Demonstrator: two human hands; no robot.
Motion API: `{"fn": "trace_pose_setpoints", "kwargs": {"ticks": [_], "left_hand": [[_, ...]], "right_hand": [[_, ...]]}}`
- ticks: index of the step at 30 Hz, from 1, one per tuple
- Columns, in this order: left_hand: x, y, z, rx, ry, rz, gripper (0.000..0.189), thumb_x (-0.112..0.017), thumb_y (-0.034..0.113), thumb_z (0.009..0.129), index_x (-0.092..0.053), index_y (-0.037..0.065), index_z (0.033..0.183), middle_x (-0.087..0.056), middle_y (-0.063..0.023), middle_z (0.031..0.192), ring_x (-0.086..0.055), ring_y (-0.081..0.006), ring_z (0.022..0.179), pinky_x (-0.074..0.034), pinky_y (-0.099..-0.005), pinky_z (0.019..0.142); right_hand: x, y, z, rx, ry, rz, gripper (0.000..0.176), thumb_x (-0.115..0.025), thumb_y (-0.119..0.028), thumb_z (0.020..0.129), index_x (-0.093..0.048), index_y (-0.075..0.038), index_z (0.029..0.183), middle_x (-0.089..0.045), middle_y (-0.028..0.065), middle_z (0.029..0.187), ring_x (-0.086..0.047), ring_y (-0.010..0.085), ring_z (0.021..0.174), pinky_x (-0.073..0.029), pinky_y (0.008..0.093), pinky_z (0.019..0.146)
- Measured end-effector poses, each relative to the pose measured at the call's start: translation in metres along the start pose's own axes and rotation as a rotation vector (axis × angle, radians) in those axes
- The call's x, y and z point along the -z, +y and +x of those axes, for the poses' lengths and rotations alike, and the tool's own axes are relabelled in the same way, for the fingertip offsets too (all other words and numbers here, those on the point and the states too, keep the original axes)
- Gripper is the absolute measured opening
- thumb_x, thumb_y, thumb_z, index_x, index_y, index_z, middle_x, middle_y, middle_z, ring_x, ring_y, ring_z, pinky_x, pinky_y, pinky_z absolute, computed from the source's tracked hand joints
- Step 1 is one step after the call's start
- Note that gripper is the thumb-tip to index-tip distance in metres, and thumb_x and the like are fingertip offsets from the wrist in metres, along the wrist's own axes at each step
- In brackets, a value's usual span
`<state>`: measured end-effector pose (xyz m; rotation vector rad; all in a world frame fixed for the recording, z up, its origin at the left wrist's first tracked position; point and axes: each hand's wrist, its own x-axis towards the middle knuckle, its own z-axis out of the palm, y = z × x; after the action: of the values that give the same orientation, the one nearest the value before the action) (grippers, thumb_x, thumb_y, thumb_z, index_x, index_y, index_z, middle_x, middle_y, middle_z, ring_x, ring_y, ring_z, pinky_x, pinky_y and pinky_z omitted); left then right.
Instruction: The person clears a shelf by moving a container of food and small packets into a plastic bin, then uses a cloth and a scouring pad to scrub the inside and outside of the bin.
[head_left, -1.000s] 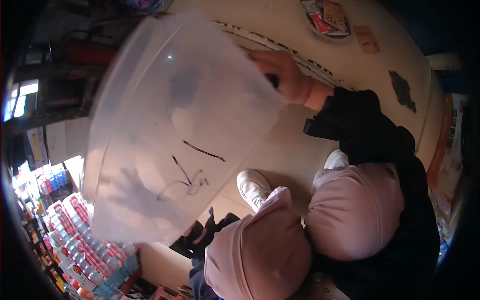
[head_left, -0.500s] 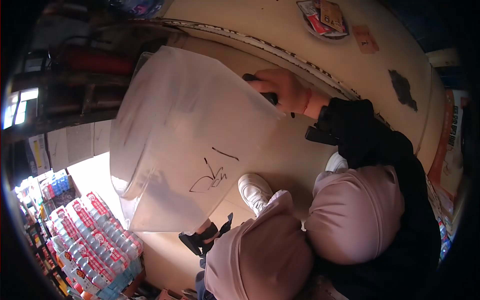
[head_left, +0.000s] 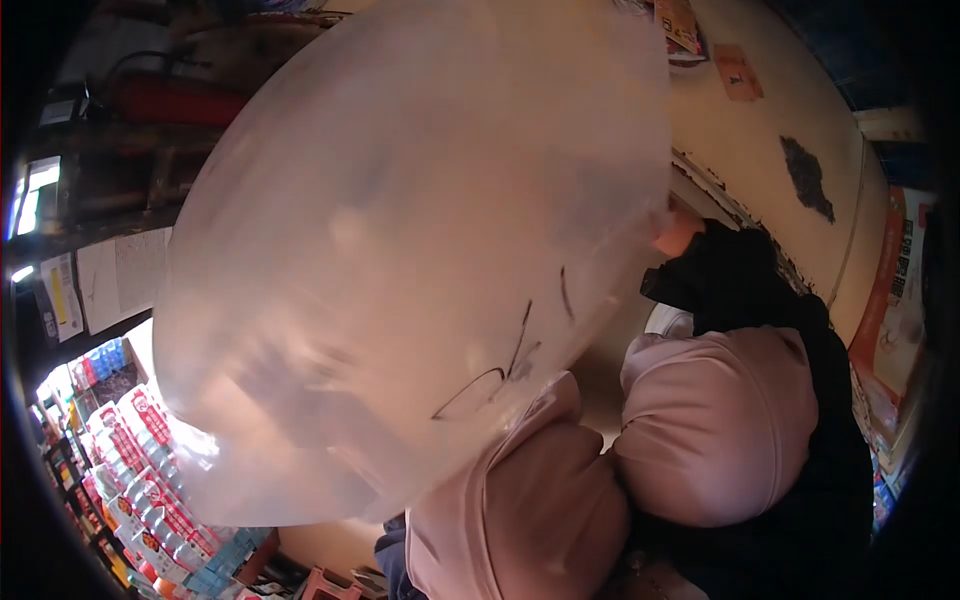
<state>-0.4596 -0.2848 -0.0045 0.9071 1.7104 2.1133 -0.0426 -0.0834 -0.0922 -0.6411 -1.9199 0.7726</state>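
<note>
A large frosted plastic bag [head_left: 420, 230] with black marker strokes fills the middle of the view, raised and bulging in front of me. My right hand [head_left: 682, 232] is at its right edge; only the back of the hand by the black sleeve shows, and the fingers are hidden behind the plastic. My left hand [head_left: 285, 390] shows as a dark, blurred shape through the bag's lower left, its grip hidden. Below the bag are my knees in pink trousers [head_left: 715, 425], and part of a white shoe [head_left: 668, 320] shows beside them.
Shrink-wrapped bottles [head_left: 150, 470] are stacked at lower left, with dark shelving [head_left: 130, 190] above. A tan ledge [head_left: 740, 140] at upper right bears an orange card [head_left: 738, 72] and a dark patch. A printed carton [head_left: 895, 290] stands at the right edge.
The plastic bag has risen and spread towards the camera, covering the upper middle and one shoe. My right hand has gone behind its edge; my left has moved up behind the plastic.
</note>
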Motion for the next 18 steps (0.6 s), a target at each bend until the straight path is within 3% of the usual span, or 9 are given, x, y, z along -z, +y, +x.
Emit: {"fn": "trace_pose_setpoints", "kwargs": {"ticks": [2,5,8,10,11,14,15,16,18], "left_hand": [[-0.007,0.005,-0.001,-0.015,0.006,0.084,0.045,-0.041,0.029,0.103,-0.047,-0.001,0.135,-0.059,-0.0228,0.122,-0.062,-0.0262,0.105,-0.051,-0.0302,0.08],[-0.007,0.008,-0.01,-0.037,-0.003,0.336,0.045,-0.042,0.029,0.102,-0.049,-0.002,0.134,-0.062,-0.0228,0.119,-0.065,-0.0257,0.101,-0.053,-0.029,0.077],[-0.041,0.02,-0.035,-0.048,-0.016,0.542,0.045,-0.042,0.029,0.102,-0.05,-0.003,0.132,-0.063,-0.0228,0.117,-0.067,-0.0253,0.099,-0.054,-0.0283,0.075],[-0.105,0.036,-0.057,-0.338,-0.026,0.61,0.041,-0.045,0.026,0.101,-0.061,-0.009,0.114,-0.072,-0.0184,0.089,-0.068,-0.0177,0.064,-0.049,-0.0213,0.052],[-0.098,0.034,-0.059,-0.275,-0.096,0.646,0.045,-0.048,0.029,0.101,-0.061,-0.012,0.112,-0.07,-0.0213,0.094,-0.071,-0.025,0.078,-0.057,-0.0298,0.059],[-0.095,0.019,-0.066,-0.191,-0.187,0.672,0.044,-0.047,0.029,0.101,-0.063,-0.011,0.111,-0.07,-0.022,0.098,-0.069,-0.0187,0.067,-0.049,-0.0227,0.052],[-0.092,0.015,-0.067,-0.163,-0.225,0.699,0.051,-0.042,0.037,0.102,-0.064,-0.008,0.111,-0.07,-0.0213,0.098,-0.066,-0.0167,0.064,-0.041,-0.0205,0.048],[-0.088,0.011,-0.067,-0.16,-0.225,0.7,0.051,-0.042,0.037,0.102,-0.064,-0.008,0.111,-0.07,-0.0213,0.098,-0.066,-0.0167,0.064,-0.041,-0.0205,0.048],[-0.079,0.0,-0.069,0.083,-0.212,0.246,0.057,-0.036,0.044,0.102,-0.062,-0.005,0.113,-0.071,-0.0179,0.097,-0.065,-0.0157,0.064,-0.041,-0.0207,0.05]], "right_hand": [[0.007,-0.006,0.011,-0.066,0.11,0.123,0.023,-0.065,-0.008,0.081,-0.065,-0.002,0.104,-0.069,0.009,0.095,-0.067,0.0207,0.083,-0.05,0.0297,0.071],[0.016,-0.021,0.039,-0.078,0.264,0.067,0.016,-0.068,-0.004,0.08,-0.066,0.0,0.095,-0.068,0.0044,0.085,-0.064,0.0123,0.076,-0.05,0.0269,0.069],[0.04,-0.075,0.075,-0.141,0.309,0.09,0.012,-0.069,-0.005,0.079,-0.065,0.0,0.09,-0.066,0.003,0.077,-0.061,0.0114,0.068,-0.049,0.0252,0.066],[0.049,-0.069,0.075,-0.202,0.229,0.036,0.012,-0.07,-0.005,0.077,-0.065,-0.001,0.088,-0.066,0.0035,0.077,-0.06,0.011,0.067,-0.049,0.0254,0.065],[0.052,-0.065,0.075,-0.265,0.153,-0.022,0.013,-0.071,-0.005,0.076,-0.064,-0.001,0.086,-0.066,0.004,0.077,-0.06,0.0106,0.067,-0.049,0.0257,0.064],[0.044,-0.055,0.067,-0.393,0.165,0.069,0.016,-0.072,-0.005,0.073,-0.063,-0.001,0.086,-0.066,0.0046,0.076,-0.059,0.0109,0.065,-0.049,0.026,0.062],[0.044,-0.051,0.065,-0.393,0.163,0.068,0.016,-0.072,-0.005,0.073,-0.063,-0.001,0.086,-0.066,0.0046,0.076,-0.059,0.0109,0.065,-0.049,0.026,0.062],[0.044,-0.047,0.063,-0.375,0.151,0.036,0.017,-0.072,-0.005,0.073,-0.063,-0.001,0.086,-0.065,0.0045,0.076,-0.06,0.0109,0.066,-0.049,0.0262,0.063],[0.044,-0.045,0.058,-0.361,0.136,0.007,0.019,-0.073,-0.006,0.072,-0.063,0.0,0.087,-0.065,0.0044,0.075,-0.06,0.0108,0.067,-0.049,0.0264,0.064]]}}
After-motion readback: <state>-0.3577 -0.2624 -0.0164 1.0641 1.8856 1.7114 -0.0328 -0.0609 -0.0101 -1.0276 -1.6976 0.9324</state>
